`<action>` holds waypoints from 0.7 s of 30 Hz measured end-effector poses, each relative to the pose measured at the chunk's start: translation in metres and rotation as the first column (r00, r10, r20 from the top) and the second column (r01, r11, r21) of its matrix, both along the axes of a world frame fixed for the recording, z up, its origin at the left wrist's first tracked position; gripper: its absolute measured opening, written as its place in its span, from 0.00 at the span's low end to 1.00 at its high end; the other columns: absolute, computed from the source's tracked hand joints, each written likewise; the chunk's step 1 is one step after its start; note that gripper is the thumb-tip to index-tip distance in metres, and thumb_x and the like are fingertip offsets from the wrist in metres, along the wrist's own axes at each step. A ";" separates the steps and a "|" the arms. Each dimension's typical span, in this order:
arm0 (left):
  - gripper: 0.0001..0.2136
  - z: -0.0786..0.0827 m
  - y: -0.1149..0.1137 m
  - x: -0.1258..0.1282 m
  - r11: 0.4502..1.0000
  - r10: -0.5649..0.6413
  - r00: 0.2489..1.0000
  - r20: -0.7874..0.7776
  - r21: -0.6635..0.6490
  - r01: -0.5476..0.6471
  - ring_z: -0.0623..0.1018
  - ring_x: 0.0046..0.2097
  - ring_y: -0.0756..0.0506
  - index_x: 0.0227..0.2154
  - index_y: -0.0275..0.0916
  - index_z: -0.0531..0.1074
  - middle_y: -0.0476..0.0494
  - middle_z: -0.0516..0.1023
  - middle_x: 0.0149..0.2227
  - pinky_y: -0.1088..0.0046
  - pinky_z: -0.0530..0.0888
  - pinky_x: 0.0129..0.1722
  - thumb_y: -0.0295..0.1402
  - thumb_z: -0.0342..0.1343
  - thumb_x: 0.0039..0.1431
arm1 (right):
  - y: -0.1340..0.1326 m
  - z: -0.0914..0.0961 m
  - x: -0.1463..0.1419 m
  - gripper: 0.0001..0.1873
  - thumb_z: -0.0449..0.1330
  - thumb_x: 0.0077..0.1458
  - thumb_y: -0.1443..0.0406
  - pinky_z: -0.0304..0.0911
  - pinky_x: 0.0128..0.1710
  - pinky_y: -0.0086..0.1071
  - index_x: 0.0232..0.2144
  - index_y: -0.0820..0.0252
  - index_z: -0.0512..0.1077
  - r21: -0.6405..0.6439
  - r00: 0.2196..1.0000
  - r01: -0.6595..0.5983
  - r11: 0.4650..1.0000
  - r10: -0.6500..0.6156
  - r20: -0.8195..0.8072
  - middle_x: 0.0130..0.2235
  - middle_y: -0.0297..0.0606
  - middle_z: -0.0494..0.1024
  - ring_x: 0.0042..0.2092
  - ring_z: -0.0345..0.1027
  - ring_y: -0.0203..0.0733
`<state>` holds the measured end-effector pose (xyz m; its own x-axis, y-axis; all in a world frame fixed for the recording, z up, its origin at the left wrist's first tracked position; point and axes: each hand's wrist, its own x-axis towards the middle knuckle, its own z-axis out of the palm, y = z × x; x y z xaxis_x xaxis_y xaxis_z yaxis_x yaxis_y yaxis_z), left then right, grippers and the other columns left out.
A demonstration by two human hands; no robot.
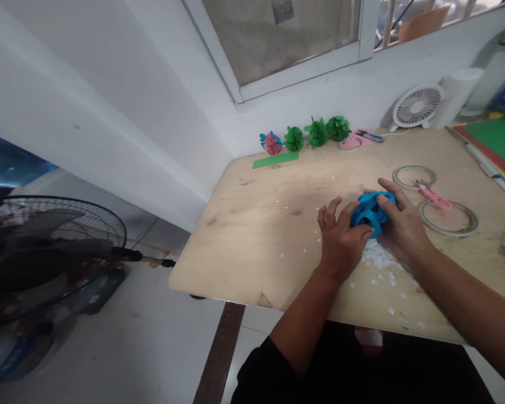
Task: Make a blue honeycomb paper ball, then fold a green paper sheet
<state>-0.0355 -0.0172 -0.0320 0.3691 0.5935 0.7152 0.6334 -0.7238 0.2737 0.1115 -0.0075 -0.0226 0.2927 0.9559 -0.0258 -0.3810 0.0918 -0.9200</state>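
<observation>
A blue folded-paper ball (368, 212) is held between my two hands above the right half of the wooden table. My left hand (340, 238) pinches its lower left side with the thumb and index finger, the other fingers bent away. On the ball's right side, my right hand (406, 224) grips with thumb and fingers, partly hiding it. Beneath the hands lies a scatter of small white paper bits (379, 257). Just right of my right hand are pink-handled snips (435, 197) between two rolls of tape (449, 219).
Along the wall stand several green paper balls (318, 133) and a pink-and-blue one (272, 143), behind a green paper strip (275, 160). Blue-handled snips (370, 136) lie near a small white fan (417, 106). Coloured sheets (499, 143) are stacked at right. A floor fan (59, 247) stands left.
</observation>
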 end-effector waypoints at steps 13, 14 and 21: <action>0.16 0.011 0.002 -0.001 0.840 0.072 0.721 0.689 -0.432 0.329 0.71 0.60 0.39 0.48 0.41 0.70 0.37 0.72 0.57 0.54 0.66 0.61 0.41 0.59 0.61 | -0.004 0.011 -0.007 0.29 0.71 0.46 0.54 0.75 0.40 0.40 0.51 0.45 0.70 -0.024 0.997 -0.036 0.999 0.034 -0.067 0.42 0.34 0.82 0.42 0.77 0.45; 0.17 0.011 0.004 -0.001 0.766 0.122 0.631 0.766 -0.477 0.431 0.72 0.59 0.40 0.49 0.42 0.69 0.37 0.73 0.55 0.57 0.67 0.59 0.43 0.59 0.61 | -0.005 0.012 -0.007 0.29 0.71 0.47 0.54 0.75 0.40 0.40 0.51 0.45 0.70 -0.023 0.996 -0.049 0.999 0.047 -0.069 0.43 0.35 0.82 0.42 0.77 0.46; 0.25 0.011 0.011 0.000 0.329 0.332 0.396 0.856 -0.498 0.802 0.74 0.54 0.40 0.45 0.41 0.74 0.42 0.76 0.49 0.61 0.68 0.55 0.45 0.71 0.45 | -0.006 0.015 -0.001 0.30 0.69 0.48 0.51 0.76 0.38 0.39 0.53 0.46 0.70 -0.003 0.984 -0.173 0.985 0.173 0.037 0.45 0.36 0.81 0.44 0.78 0.47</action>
<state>-0.0351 -0.0061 -0.0206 0.3029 0.9499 -0.0768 -0.4521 0.2142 0.8659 0.1103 -0.0135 -0.0080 0.1232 0.9922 -0.0176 -0.3566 0.0278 -0.9338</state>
